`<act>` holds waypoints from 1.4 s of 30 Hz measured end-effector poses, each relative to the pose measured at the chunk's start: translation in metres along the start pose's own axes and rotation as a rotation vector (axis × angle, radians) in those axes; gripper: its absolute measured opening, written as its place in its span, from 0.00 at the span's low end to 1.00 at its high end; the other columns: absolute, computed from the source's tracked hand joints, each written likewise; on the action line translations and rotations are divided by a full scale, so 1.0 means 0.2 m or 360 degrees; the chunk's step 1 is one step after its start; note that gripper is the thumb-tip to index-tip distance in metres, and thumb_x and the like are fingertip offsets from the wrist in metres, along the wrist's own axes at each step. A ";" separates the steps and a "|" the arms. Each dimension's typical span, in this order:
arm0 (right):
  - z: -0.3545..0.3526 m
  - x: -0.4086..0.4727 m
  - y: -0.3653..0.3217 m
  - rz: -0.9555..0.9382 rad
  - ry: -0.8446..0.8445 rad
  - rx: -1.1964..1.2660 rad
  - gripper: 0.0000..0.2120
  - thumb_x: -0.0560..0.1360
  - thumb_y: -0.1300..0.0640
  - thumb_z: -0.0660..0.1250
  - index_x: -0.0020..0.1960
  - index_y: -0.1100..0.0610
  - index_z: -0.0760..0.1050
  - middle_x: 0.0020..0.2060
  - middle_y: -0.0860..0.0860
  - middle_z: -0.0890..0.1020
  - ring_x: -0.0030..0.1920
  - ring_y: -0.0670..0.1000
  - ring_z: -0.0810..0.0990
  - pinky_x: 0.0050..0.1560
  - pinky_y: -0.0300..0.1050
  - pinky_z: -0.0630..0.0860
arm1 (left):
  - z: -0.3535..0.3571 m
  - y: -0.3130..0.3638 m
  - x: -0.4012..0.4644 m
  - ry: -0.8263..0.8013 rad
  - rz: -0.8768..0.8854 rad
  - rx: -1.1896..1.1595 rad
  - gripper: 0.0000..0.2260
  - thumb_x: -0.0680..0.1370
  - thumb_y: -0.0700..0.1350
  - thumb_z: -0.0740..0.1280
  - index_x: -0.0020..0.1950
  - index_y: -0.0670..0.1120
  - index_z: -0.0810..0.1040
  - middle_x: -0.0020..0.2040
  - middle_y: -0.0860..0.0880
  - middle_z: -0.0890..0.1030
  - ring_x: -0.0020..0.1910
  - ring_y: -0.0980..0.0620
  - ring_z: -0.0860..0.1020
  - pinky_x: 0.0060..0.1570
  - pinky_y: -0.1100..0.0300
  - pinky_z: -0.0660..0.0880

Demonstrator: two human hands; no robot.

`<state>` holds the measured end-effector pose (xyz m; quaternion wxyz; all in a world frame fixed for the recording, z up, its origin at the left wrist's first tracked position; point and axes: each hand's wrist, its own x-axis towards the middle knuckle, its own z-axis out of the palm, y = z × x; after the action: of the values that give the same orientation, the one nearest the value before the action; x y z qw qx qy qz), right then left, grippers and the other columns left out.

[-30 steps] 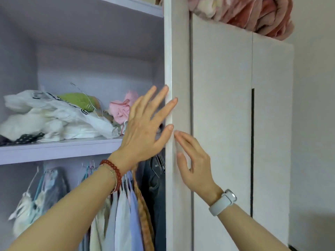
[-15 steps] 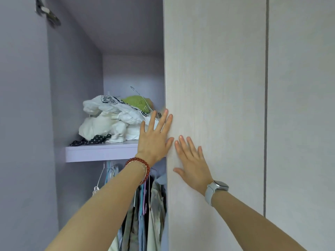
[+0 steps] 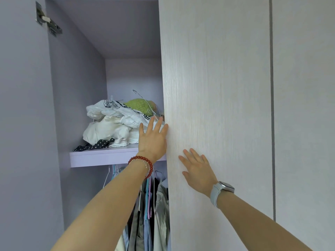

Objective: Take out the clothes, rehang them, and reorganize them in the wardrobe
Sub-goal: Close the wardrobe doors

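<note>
The wardrobe's pale wood-grain door (image 3: 213,98) fills the middle of the view. My right hand (image 3: 197,171) lies flat on the door's front with straight fingers. My left hand (image 3: 153,138), fingers spread, touches the door's left edge in front of the shelf (image 3: 101,156). On the shelf lies a heap of white clothes (image 3: 110,127), with a green fuzzy item (image 3: 140,105), a wire hanger (image 3: 145,102) and a black dotted cloth (image 3: 96,145). Below the shelf, several shirts hang on hangers (image 3: 150,214), partly hidden by my left arm and the door.
The open left door (image 3: 23,124) with its metal hinge (image 3: 48,22) stands at the left. A further shut door panel (image 3: 304,105) lies to the right. The upper compartment above the clothes heap holds nothing.
The view has pulled back and to the left, and the wardrobe opening looks narrower. Both hands stay flat at the door's edge; my right hand has slid slightly lower on its front.
</note>
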<state>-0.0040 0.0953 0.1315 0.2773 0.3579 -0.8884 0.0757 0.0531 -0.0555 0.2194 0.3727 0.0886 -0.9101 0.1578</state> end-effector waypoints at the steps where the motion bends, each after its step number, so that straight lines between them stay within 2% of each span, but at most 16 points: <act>1: -0.01 -0.03 -0.01 0.0004 0.0065 0.0043 0.24 0.80 0.52 0.52 0.74 0.51 0.51 0.75 0.48 0.50 0.75 0.50 0.43 0.73 0.54 0.43 | -0.03 0.00 -0.04 0.0047 -0.0021 -0.0038 0.21 0.80 0.48 0.54 0.73 0.49 0.59 0.77 0.48 0.51 0.75 0.48 0.47 0.70 0.42 0.45; 5: -0.05 -0.21 -0.11 -0.0055 0.0361 0.0419 0.18 0.79 0.55 0.54 0.68 0.51 0.66 0.68 0.47 0.68 0.72 0.48 0.56 0.72 0.51 0.45 | -0.18 0.01 -0.31 0.0312 -0.0077 -0.0251 0.16 0.78 0.47 0.58 0.66 0.47 0.72 0.67 0.48 0.71 0.66 0.47 0.68 0.65 0.50 0.57; 7: -0.07 -0.31 -0.22 -0.0131 0.0590 0.0599 0.14 0.75 0.60 0.59 0.59 0.56 0.75 0.58 0.50 0.77 0.65 0.54 0.69 0.69 0.57 0.57 | -0.27 0.01 -0.49 0.0499 -0.0088 -0.0269 0.12 0.76 0.44 0.61 0.56 0.44 0.78 0.54 0.46 0.80 0.54 0.44 0.76 0.56 0.51 0.66; 9: -0.09 -0.39 -0.36 -0.0196 0.0876 0.0755 0.11 0.71 0.62 0.61 0.49 0.58 0.79 0.48 0.52 0.81 0.54 0.55 0.77 0.62 0.61 0.66 | -0.37 -0.04 -0.66 0.0622 -0.0140 -0.0177 0.12 0.74 0.44 0.59 0.49 0.44 0.81 0.45 0.47 0.82 0.44 0.44 0.79 0.47 0.53 0.71; 14: -0.15 -0.49 -0.73 -0.0369 0.1032 0.1035 0.15 0.71 0.58 0.55 0.48 0.58 0.80 0.45 0.52 0.81 0.53 0.49 0.71 0.62 0.63 0.65 | -0.68 -0.28 -1.04 0.0758 -0.0296 0.0214 0.13 0.74 0.43 0.57 0.44 0.43 0.81 0.36 0.48 0.81 0.36 0.45 0.79 0.42 0.54 0.66; 17: -0.20 -0.52 -0.99 -0.0551 0.0992 0.1185 0.14 0.71 0.60 0.57 0.50 0.60 0.79 0.47 0.54 0.81 0.53 0.52 0.74 0.59 0.63 0.69 | -0.85 -0.44 -1.25 0.0868 -0.0321 0.0483 0.10 0.74 0.41 0.60 0.48 0.44 0.81 0.40 0.48 0.82 0.43 0.44 0.79 0.48 0.52 0.67; 19: -0.24 -0.54 -1.16 -0.0623 0.0966 0.1279 0.13 0.70 0.63 0.61 0.52 0.61 0.78 0.49 0.55 0.81 0.54 0.55 0.75 0.58 0.63 0.70 | -0.94 -0.55 -1.38 0.0873 -0.0397 0.0663 0.12 0.74 0.42 0.61 0.55 0.44 0.78 0.52 0.46 0.81 0.56 0.43 0.76 0.57 0.46 0.64; 21: -0.28 -0.56 -1.32 -0.0703 0.0937 0.1353 0.14 0.69 0.64 0.62 0.54 0.61 0.78 0.51 0.56 0.80 0.54 0.58 0.77 0.60 0.61 0.70 | -1.00 -0.66 -1.51 0.0773 -0.0575 0.0731 0.19 0.74 0.46 0.61 0.65 0.45 0.72 0.65 0.42 0.73 0.67 0.40 0.67 0.64 0.42 0.60; 23: -0.31 -0.58 -1.46 -0.0799 0.0892 0.1393 0.15 0.70 0.63 0.61 0.56 0.62 0.77 0.53 0.57 0.80 0.55 0.59 0.77 0.60 0.56 0.71 | -1.02 -0.76 -1.62 0.0601 -0.0820 0.0589 0.28 0.74 0.47 0.62 0.73 0.45 0.60 0.73 0.39 0.61 0.72 0.38 0.58 0.66 0.40 0.58; 25: -0.33 -0.60 -1.59 -0.0883 0.0806 0.1417 0.16 0.70 0.64 0.62 0.57 0.62 0.77 0.54 0.57 0.80 0.57 0.60 0.77 0.60 0.56 0.71 | -1.00 -0.85 -1.71 0.0459 -0.1040 0.0285 0.36 0.75 0.48 0.65 0.76 0.42 0.48 0.75 0.38 0.53 0.73 0.38 0.54 0.68 0.42 0.58; 28: -0.31 -0.63 -1.70 -0.0969 0.0629 0.1423 0.17 0.71 0.64 0.62 0.60 0.63 0.75 0.57 0.58 0.78 0.60 0.60 0.75 0.62 0.56 0.70 | -0.94 -0.94 -1.78 0.0341 -0.1191 -0.0289 0.41 0.76 0.47 0.66 0.75 0.44 0.38 0.76 0.42 0.51 0.72 0.43 0.58 0.67 0.51 0.62; 31: -0.26 -0.64 -1.72 -0.0978 0.0494 0.1458 0.19 0.74 0.64 0.61 0.64 0.61 0.72 0.62 0.56 0.74 0.63 0.57 0.72 0.64 0.49 0.68 | -0.89 -0.95 -1.81 0.0476 -0.1147 -0.0435 0.38 0.76 0.44 0.66 0.76 0.47 0.43 0.75 0.46 0.55 0.70 0.45 0.63 0.63 0.54 0.66; 34: -0.19 -0.65 -1.66 -0.0878 0.0387 0.1567 0.19 0.76 0.62 0.59 0.66 0.57 0.69 0.64 0.51 0.71 0.65 0.51 0.69 0.63 0.39 0.64 | -0.86 -0.92 -1.83 0.0709 -0.1035 -0.0511 0.33 0.76 0.44 0.64 0.76 0.49 0.51 0.74 0.49 0.59 0.72 0.50 0.61 0.67 0.48 0.65; 36: -0.16 -0.66 -1.61 -0.0817 0.0375 0.1635 0.18 0.76 0.62 0.59 0.66 0.57 0.69 0.62 0.50 0.72 0.63 0.50 0.71 0.61 0.40 0.67 | -0.85 -0.88 -1.83 0.0790 -0.0912 -0.0641 0.30 0.75 0.45 0.62 0.75 0.51 0.55 0.73 0.51 0.63 0.71 0.50 0.63 0.66 0.48 0.67; 39: -0.13 -0.68 -1.52 -0.0764 0.0447 0.1746 0.16 0.75 0.64 0.59 0.62 0.61 0.72 0.57 0.52 0.75 0.56 0.52 0.76 0.57 0.45 0.72 | -0.83 -0.77 -1.79 0.0793 -0.0610 -0.0848 0.26 0.76 0.45 0.60 0.71 0.59 0.57 0.71 0.61 0.63 0.69 0.52 0.67 0.59 0.64 0.71; 42: -0.12 -0.69 -1.43 -0.0661 0.0585 0.1821 0.16 0.76 0.60 0.56 0.60 0.62 0.73 0.55 0.52 0.74 0.53 0.46 0.75 0.56 0.34 0.71 | -0.77 -0.64 -1.70 0.0734 -0.0344 -0.1054 0.24 0.78 0.41 0.60 0.69 0.59 0.59 0.69 0.64 0.62 0.66 0.54 0.70 0.53 0.70 0.71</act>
<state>0.2814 -0.0242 0.0568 0.1989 0.5954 -0.5574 0.5433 0.4291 -0.1064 0.1111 0.5894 0.0212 -0.7899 -0.1677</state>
